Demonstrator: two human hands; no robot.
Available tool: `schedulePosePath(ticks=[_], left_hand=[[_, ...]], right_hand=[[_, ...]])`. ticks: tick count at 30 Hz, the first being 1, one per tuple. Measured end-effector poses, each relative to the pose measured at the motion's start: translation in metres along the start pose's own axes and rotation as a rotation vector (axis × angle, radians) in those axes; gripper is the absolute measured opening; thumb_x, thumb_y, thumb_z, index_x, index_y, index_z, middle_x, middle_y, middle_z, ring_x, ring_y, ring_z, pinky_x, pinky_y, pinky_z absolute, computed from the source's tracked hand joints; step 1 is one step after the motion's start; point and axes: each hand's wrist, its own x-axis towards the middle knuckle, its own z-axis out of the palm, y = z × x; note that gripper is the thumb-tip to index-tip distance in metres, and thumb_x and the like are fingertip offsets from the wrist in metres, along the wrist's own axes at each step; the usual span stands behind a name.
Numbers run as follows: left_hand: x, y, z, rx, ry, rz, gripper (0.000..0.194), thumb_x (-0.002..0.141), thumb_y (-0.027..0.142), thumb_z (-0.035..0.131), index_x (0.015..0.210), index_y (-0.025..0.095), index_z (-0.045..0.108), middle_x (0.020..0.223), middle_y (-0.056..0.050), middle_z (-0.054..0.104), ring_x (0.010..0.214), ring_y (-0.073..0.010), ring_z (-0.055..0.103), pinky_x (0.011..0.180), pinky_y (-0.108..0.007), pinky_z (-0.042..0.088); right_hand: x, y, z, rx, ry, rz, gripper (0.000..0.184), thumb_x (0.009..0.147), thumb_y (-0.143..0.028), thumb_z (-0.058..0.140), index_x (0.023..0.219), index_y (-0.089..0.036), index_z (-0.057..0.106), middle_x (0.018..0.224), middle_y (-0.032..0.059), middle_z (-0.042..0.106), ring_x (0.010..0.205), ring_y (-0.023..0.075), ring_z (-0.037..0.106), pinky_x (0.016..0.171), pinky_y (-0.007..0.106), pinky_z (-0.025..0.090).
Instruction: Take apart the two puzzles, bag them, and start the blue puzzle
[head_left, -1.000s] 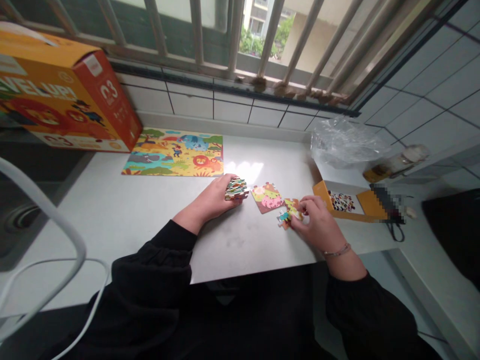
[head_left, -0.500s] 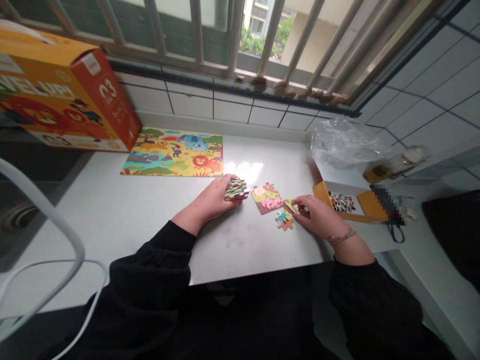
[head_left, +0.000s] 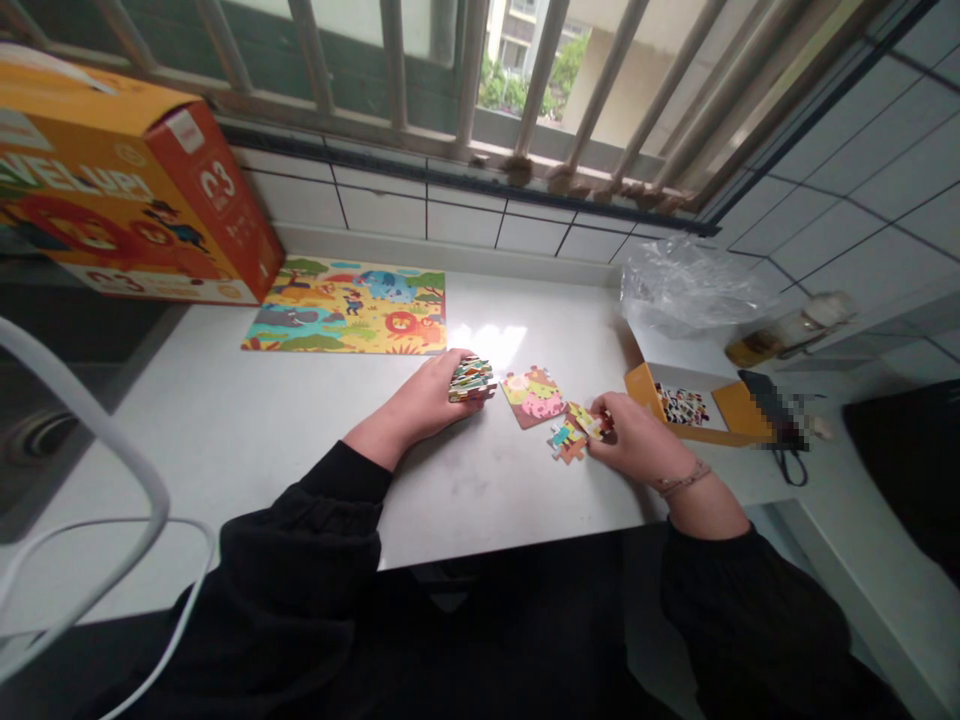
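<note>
Since the frame half a second back, right hand (head_left: 634,440) has drawn slightly in toward the joined section; the small yellow-green puzzle piece (head_left: 589,420) pinched in its fingertips now sits closer against the loose piece (head_left: 564,438) lying on the white counter (head_left: 225,430), the two touching or overlapping. Left hand (head_left: 431,395) unchanged: curled around a stack of puzzle pieces (head_left: 471,378), gripping it from the side, stack resting on the counter.

Judged from this: a piece is being tried against its neighbour, not yet seated. The joined section (head_left: 534,395), pink and green animals, lies between the two hands, just beside the loose piece.

Finished puzzle (head_left: 349,308) lies flat near the tiled wall, well apart from the hands; elephant, lion, trees.

Writing: orange box (head_left: 127,190) at far left shows "Q3" on its end face and part of a large word, "VELUP" or similar, cut off by the frame edge. Small open box (head_left: 694,405) at right holds black-and-white patterned pieces; no print readable. Crumpled plastic bag (head_left: 686,280) behind it. A blurred dark item sits further right.
</note>
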Motion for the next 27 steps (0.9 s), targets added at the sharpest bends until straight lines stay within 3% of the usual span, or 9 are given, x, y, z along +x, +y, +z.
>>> schedulePosePath(ticks=[6,13,17,20,27], left_hand=[[0.000,0.002,-0.001,-0.009,0.003,0.002,0.054,0.089,0.034,0.081,0.138,0.022,0.059,0.135,-0.014,0.071,0.122,-0.0327,0.069,0.106,-0.048,0.055],[-0.001,0.004,-0.002,-0.018,-0.003,-0.027,0.054,0.090,0.035,0.079,0.138,0.022,0.059,0.134,-0.014,0.072,0.119,-0.0330,0.069,0.104,-0.049,0.056],[-0.001,0.004,-0.002,-0.026,-0.007,-0.030,0.054,0.090,0.035,0.079,0.138,0.022,0.059,0.133,-0.014,0.072,0.119,-0.0328,0.070,0.103,-0.049,0.056],[-0.001,0.004,-0.002,-0.022,-0.004,-0.023,0.054,0.089,0.034,0.080,0.138,0.023,0.059,0.134,-0.014,0.071,0.121,-0.0329,0.069,0.105,-0.049,0.056],[-0.001,0.003,-0.001,-0.020,-0.007,-0.011,0.054,0.090,0.035,0.079,0.138,0.021,0.058,0.134,-0.015,0.071,0.120,-0.0330,0.069,0.104,-0.048,0.056]], right_hand=[[0.014,-0.001,-0.002,0.072,-0.022,-0.083,0.029,0.091,-0.027,0.074,0.118,-0.023,0.065,0.104,0.0073,0.072,0.094,0.0252,0.068,0.086,0.038,0.053],[0.031,-0.009,0.005,-0.128,-0.063,-0.033,0.033,0.078,-0.023,0.077,0.103,-0.023,0.056,0.099,0.0081,0.065,0.089,0.0262,0.062,0.078,0.036,0.048],[0.037,-0.009,0.006,-0.127,-0.089,-0.020,0.037,0.074,-0.024,0.078,0.101,-0.025,0.052,0.098,0.0070,0.064,0.088,0.0257,0.061,0.076,0.035,0.046],[0.032,-0.007,0.005,-0.091,-0.070,-0.005,0.037,0.074,-0.024,0.078,0.099,-0.026,0.050,0.096,0.0055,0.063,0.083,0.0234,0.060,0.071,0.034,0.044],[0.005,-0.007,0.008,-0.029,0.065,0.006,0.025,0.088,-0.033,0.071,0.096,-0.026,0.048,0.096,0.0075,0.062,0.083,0.0245,0.060,0.071,0.036,0.046]])
